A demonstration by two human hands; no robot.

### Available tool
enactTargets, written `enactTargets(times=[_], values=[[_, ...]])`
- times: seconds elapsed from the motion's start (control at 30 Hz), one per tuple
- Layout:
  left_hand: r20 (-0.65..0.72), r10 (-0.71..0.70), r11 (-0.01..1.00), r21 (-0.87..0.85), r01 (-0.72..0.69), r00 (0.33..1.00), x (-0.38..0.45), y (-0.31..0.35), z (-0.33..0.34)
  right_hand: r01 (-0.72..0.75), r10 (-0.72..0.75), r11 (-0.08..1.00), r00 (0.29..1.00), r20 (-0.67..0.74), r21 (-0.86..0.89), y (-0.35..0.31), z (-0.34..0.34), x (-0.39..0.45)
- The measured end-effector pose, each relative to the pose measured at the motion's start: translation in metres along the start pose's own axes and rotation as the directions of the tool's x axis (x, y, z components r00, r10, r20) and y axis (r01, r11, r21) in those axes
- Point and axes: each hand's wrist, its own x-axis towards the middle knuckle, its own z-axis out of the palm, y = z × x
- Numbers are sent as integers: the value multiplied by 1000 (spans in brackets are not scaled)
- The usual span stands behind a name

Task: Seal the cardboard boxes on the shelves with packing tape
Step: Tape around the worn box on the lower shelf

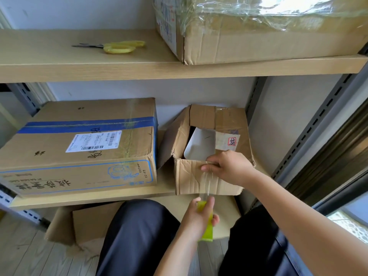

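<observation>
Packing tape (208, 182) stretches as a clear, glossy strip between our two hands, running down the front wall of a small cardboard box (191, 180) on the lower shelf (95, 196). Our right hand (229, 169) curls its fingers over the box's front top edge and pinches the free end of the strip there, while our left hand (199, 216), lower and nearer to us, grips the yellow-green tape roll (208, 229) in a closed fist just below the shelf edge. The small box is worn and creased, and its top flaps stand partly open, showing a white sheet inside. We judge it light and rather soft-walled, so pressing hard on the front could buckle it; steadying it by the firm top edge and corners looks safest. The tape itself seems thin, sticky and prone to wrinkle or fold onto itself, best held taut by the roll and the free end. To the left on the same shelf sits a larger box (79, 148), closed with blue tape and bearing a white label. On the upper shelf (59, 62) lie yellow-handled scissors (117, 46), well apart from a big box (258, 36) covered in clear wrap. Our dark trousered knees show at the bottom.
</observation>
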Motion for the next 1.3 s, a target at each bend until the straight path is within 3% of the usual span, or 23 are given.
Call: enactTargets(times=[0.13, 0.33, 0.63, 0.73, 0.87, 0.97, 1.03, 1.17, 1.3], values=[[97, 20, 994, -112, -9, 995, 1, -5, 2, -18, 16, 999, 998, 56, 43, 2, -1, 4], [22, 95, 972, -220, -88, 995, 7, -3, 4, -61, 47, 990, 993, 110, 128, 9, 0, 13], [-70, 155, 963, -211, -166, 985, 1, -4, 5, -155, 103, 959, 971, 218, 237, 13, -3, 21], [-63, 174, 953, -240, -184, 983, -6, -1, 4, -87, 75, 989, 992, 102, 122, 5, -3, 12], [-54, 210, 930, -298, -217, 976, -25, 10, 3, 163, -194, 960, 973, -122, -228, -10, 14, -5], [-61, 264, 922, -277, -271, 962, -36, 25, 2, 217, -222, 963, 975, -11, -159, -17, 11, -16], [2, 319, 922, -233, -310, 948, -44, 33, -3, 229, -223, 971, 971, 92, -63, -20, 5, -31], [263, 358, 934, -107, -342, 896, -53, 43, -14, 208, -212, 977, 963, 166, 38, -18, -15, -56], [374, 311, 939, 25, -344, 874, -53, 52, -25, 196, -190, 980, 971, 147, -24, -20, -32, -71]])
